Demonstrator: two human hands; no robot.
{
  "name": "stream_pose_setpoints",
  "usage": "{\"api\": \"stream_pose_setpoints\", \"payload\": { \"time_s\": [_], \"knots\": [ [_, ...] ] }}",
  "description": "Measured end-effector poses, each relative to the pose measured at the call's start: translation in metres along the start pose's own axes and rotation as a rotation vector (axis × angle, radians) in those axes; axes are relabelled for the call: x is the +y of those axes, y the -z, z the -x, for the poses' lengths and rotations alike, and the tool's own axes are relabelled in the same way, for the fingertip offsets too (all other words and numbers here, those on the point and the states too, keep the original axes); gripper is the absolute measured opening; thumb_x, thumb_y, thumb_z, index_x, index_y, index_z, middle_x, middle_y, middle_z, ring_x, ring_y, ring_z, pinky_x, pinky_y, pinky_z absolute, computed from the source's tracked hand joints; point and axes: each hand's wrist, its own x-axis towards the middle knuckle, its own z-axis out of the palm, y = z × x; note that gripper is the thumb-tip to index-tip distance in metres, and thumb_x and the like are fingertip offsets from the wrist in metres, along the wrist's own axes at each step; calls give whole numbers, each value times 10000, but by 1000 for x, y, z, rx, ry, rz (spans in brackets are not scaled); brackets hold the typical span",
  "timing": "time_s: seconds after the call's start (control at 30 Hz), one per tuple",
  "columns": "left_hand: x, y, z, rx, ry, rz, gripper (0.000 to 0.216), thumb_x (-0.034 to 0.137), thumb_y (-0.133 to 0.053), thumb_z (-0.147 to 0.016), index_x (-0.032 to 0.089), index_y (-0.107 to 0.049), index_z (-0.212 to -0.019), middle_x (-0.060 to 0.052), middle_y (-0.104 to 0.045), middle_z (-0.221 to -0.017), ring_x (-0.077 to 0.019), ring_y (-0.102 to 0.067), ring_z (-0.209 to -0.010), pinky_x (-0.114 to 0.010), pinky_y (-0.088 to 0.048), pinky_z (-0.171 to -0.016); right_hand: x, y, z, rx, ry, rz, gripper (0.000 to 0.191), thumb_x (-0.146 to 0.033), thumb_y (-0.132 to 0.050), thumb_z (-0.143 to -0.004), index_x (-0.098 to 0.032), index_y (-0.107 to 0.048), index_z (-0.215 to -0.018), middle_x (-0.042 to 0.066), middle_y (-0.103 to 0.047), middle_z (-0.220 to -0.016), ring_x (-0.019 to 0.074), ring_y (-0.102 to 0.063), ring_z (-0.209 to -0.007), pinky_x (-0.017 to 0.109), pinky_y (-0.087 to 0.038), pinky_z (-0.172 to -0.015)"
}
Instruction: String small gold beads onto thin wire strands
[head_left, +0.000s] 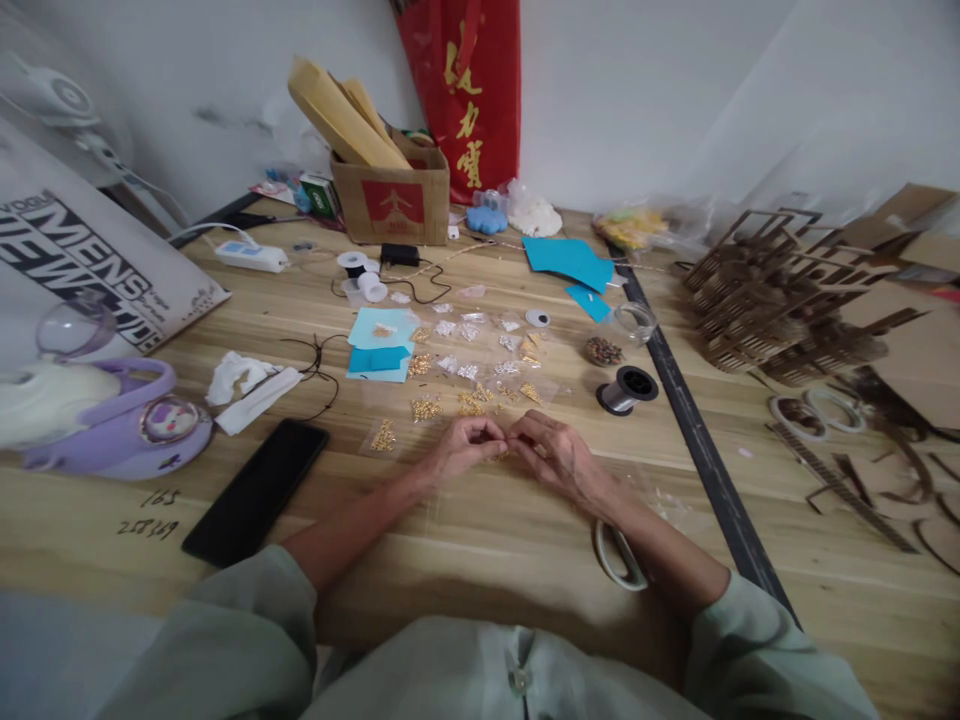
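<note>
My left hand (pixel 471 446) and my right hand (pixel 553 452) meet over the wooden table (pixel 480 540), thumbs and fingers pinched close together. Something tiny and gold-coloured shows between and below the fingertips, too small to name. Just beyond the hands lie heaps of small gold beads (pixel 426 408) and silver-coloured beads (pixel 468 371) on clear plastic bags. Another bag of gold beads (pixel 383 436) is left of my left hand. A spool of thin wire (pixel 627 390) stands beyond my right hand. Under my right forearm is a pale, handle-like curved piece (pixel 619 556).
A black phone (pixel 256 490) and a purple bottle (pixel 142 420) lie on the left. Light-blue cards (pixel 380 345) and a jar of dark beads (pixel 604 350) sit farther back. A cardboard box (pixel 391 200) stands behind. Brown slatted baskets (pixel 780 300) are stacked at right.
</note>
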Motion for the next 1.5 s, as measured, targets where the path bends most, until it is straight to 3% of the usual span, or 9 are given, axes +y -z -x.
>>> {"api": "stream_pose_setpoints", "payload": {
  "time_s": [0.7,1.5],
  "knots": [
    [-1,4,1,10,58,79,296,351,-773,-628,116,-606,-700,5,-611,-597,-74,-537,-537,-200,-431,-545,1,1,-2,22,-68,-97,66,-224,-534,-890,-173,-569,-865,24,-613,-761,127,-549,-652,231,-407,-597],
    [-10,5,-3,-30,34,28,312,359,-769,-633,116,-584,-693,10,-585,-577,-77,-530,-527,-202,-414,-535,5,-3,-2,-1,40,-2,149,-204,-471,-938,-167,-591,-858,43,-563,-796,131,-539,-685,239,-393,-617]
  ]
}}
